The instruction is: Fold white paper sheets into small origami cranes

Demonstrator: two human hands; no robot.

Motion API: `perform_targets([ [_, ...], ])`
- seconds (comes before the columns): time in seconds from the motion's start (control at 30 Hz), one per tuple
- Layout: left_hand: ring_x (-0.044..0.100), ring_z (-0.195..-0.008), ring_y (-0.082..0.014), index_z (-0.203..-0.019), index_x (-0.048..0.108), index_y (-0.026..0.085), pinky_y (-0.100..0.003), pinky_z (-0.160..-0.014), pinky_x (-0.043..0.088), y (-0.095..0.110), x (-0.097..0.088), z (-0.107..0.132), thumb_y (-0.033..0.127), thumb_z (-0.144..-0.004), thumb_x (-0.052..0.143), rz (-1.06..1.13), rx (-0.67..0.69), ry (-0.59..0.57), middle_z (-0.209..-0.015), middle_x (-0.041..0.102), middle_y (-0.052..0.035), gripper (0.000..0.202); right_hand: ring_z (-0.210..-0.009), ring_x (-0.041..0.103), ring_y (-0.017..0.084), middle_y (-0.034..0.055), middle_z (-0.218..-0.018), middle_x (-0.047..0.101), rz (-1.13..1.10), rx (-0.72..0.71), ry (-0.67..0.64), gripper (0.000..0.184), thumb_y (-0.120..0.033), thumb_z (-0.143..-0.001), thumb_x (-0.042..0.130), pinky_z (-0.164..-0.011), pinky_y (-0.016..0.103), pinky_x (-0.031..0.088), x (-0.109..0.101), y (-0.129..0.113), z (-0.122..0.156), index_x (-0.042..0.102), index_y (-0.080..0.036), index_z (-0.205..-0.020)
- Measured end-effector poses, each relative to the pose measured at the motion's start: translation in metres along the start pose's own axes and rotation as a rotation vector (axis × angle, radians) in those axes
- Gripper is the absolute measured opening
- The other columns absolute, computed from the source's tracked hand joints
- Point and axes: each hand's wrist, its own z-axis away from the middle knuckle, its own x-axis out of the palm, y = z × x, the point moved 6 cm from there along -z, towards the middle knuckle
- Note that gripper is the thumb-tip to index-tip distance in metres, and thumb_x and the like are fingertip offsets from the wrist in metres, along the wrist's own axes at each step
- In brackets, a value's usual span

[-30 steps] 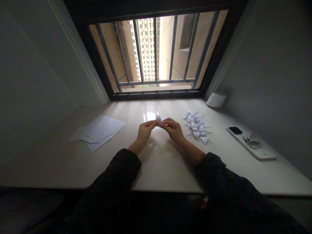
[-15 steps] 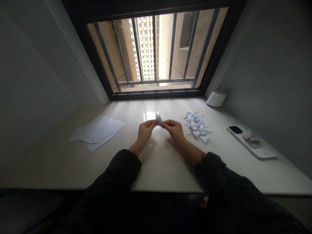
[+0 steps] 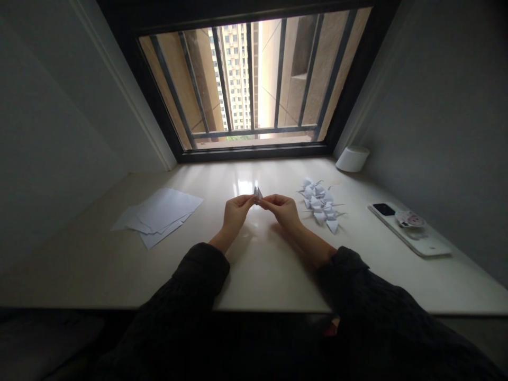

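Left hand (image 3: 237, 214) and right hand (image 3: 283, 209) are both closed into a pinch, and a small folded piece of white paper (image 3: 258, 193) is gripped between their fingertips, raised above the middle of a glossy cream countertop (image 3: 262, 275). A pointed end of the paper is seen standing up, but its exact fold cannot be told, because it is very small in the view and partly hidden by the fingers. Just to the right of the right hand, a loose pile of folded paper cranes (image 3: 319, 205) is lying, and to the left, a stack of white paper sheets (image 3: 159, 216) is spread untidily. Further right, a smartphone in a white case (image 3: 408, 233) is placed, and a white cylindrical container (image 3: 352, 159) is standing below the wall beside the barred window (image 3: 254, 79). It is judged that the paper could be dropped if the pinch is loosened, since only a little of it is held. A crease could be made crooked by uneven pressure from the 2 hands, and the thin paper could be torn if it is pulled too strongly. The pile could be knocked if the right forearm is swung sideways.
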Motion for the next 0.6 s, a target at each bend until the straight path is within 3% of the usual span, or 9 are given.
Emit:
perform_targets([
  [0.27, 0.066, -0.077, -0.0207, -0.078, 0.075, 0.018, -0.035, -0.078, 0.049, 0.005, -0.003, 0.0, 0.042, -0.065, 0.075, -0.088, 0.013, -0.019, -0.079, 0.073, -0.0062, 0.027, -0.061, 0.062, 0.017, 0.0044, -0.066, 0.071, 0.047, -0.005, -0.012, 0.031, -0.044, -0.052, 0.082, -0.059, 0.029, 0.048, -0.001, 0.003, 0.0, 0.073, -0.018, -0.067],
  [0.6, 0.066, -0.08, -0.0199, -0.082, 0.075, 0.018, -0.034, -0.079, 0.049, 0.008, -0.002, 0.001, 0.041, -0.066, 0.073, -0.033, 0.021, 0.021, -0.08, 0.073, -0.0061, 0.028, -0.069, 0.066, 0.019, 0.0037, -0.074, 0.072, 0.147, -0.185, 0.001, 0.029, -0.045, -0.058, 0.078, -0.068, 0.033, 0.052, 0.002, -0.007, 0.002, 0.071, -0.02, -0.071],
])
